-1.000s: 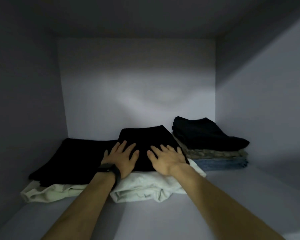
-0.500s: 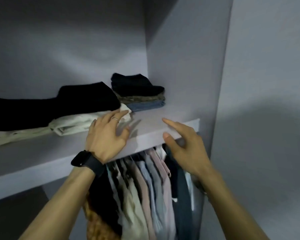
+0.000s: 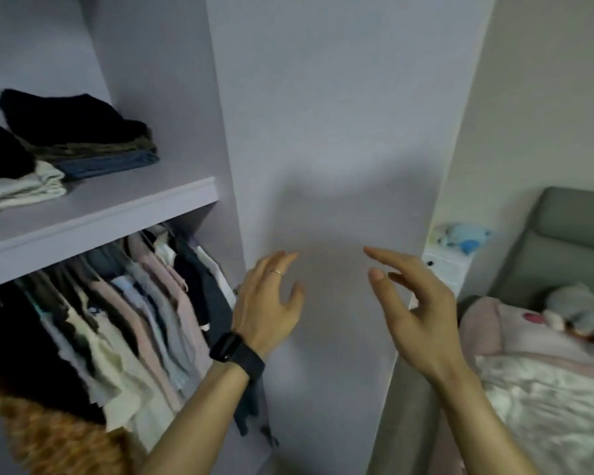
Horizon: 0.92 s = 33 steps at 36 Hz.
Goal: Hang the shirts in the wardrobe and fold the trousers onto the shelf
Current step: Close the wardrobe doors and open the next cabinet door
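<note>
Trousers point(image 3: 79, 138) sit folded on the shelf point(image 3: 100, 221) in two stacks. At its right end is a black pair over olive and blue denim, and left of that a black pair over cream cloth point(image 3: 24, 188). A second ago both hands were pressing flat on the black pair. Now they are off the shelf, lower and to its right, in front of the wardrobe side panel point(image 3: 323, 132). The left hand point(image 3: 268, 303) and the right hand point(image 3: 415, 303) both have loosely spread fingers and hold nothing. That pair looks stowed, and the person seems to be turning away for the next garment. The black fabric is matte and soft-edged, and the cream cloth has thick, rumpled folds. Shirts point(image 3: 144, 303) hang tightly packed under the shelf, thin and pale in pink, blue and cream, beside a chunky orange knit point(image 3: 31, 433). The shelf itself is smooth, lilac and straight-edged.
</note>
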{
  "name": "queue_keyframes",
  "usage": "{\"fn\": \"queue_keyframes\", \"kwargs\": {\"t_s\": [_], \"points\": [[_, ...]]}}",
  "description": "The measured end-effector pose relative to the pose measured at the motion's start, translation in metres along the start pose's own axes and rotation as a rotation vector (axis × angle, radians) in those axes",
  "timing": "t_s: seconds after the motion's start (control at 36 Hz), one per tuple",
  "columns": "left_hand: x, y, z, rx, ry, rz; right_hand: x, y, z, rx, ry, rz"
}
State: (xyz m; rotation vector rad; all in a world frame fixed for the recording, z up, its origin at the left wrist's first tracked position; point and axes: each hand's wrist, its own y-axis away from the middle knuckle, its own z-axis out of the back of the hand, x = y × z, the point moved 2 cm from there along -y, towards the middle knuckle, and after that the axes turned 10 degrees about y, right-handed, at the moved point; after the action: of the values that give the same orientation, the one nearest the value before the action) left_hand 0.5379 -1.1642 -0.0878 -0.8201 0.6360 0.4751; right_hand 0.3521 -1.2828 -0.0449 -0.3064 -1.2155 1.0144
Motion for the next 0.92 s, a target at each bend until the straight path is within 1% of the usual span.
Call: {"fn": "queue_keyframes", "kwargs": {"t_s": [0.06,0.17,0.28,0.36,0.44,0.5,0.56,0.78,0.92], "points": [[-0.023,0.0,-0.027,0.028,0.077,-0.039,-0.003,0.002,0.032,-0.09,-0.027,-0.067],[-0.047,-0.004,-0.06,0.069,0.176,-0.107,-0.017,-0.006,0.063,-0.163,-0.102,-0.203],[-0.066,-0.008,-0.081,0.058,0.186,-0.172,-0.037,-0.021,0.077,-0.156,-0.138,-0.282],[-0.073,-0.009,-0.09,0.026,0.135,-0.203,-0.047,-0.03,0.079,-0.087,-0.157,-0.361],[-0.077,-0.014,-0.094,0.057,0.104,-0.178,-0.049,-0.041,0.078,0.06,-0.191,-0.429],[-0.077,-0.016,-0.097,0.108,0.098,-0.145,-0.05,-0.046,0.076,0.146,-0.183,-0.437],[-0.076,-0.014,-0.1,0.147,0.087,-0.128,-0.051,-0.046,0.075,0.169,-0.179,-0.438],[-0.072,0.006,-0.095,0.219,0.183,-0.113,-0.049,-0.037,0.064,0.047,-0.23,-0.433],[-0.068,0.028,-0.082,0.168,0.252,-0.15,-0.038,-0.015,0.052,-0.033,-0.278,-0.355]]}}
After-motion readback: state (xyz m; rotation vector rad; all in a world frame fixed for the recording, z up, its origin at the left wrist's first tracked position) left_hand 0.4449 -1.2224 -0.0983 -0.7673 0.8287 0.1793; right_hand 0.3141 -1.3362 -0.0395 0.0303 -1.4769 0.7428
